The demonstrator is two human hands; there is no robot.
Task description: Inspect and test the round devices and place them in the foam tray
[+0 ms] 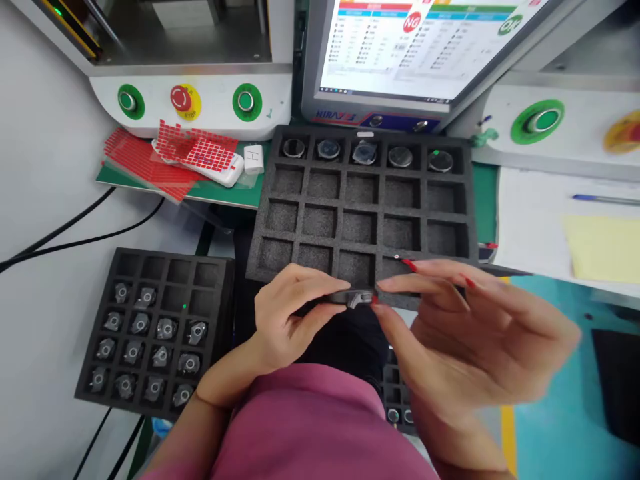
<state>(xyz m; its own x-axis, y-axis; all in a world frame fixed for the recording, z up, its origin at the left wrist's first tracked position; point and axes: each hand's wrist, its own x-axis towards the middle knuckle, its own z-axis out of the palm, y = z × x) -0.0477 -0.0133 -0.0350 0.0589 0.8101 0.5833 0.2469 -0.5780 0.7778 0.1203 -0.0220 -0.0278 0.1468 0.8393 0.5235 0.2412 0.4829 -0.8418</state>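
A small dark smartwatch body [358,296], seen edge-on, is held between my two hands over the near edge of a black foam tray [253,263]. My left hand [287,317] pinches its left end between thumb and fingers. At its right end, the thumb and a fingertip of my right hand [480,340] grip it, while the other fingers stay raised and spread. Across the tray's far row sit several round watch pieces [329,149]. To the left, a second foam tray [120,267] holds several watch bodies [167,327] with ringed backs, some in clear film.
A monitor [390,53] stands behind the tray, between machine panels with green buttons [245,101] and a red stop button [181,98]. Red sticker sheets [150,163] lie at left. Paper [535,213] and a pen [605,199] lie at right. Cables [85,233] cross the left side.
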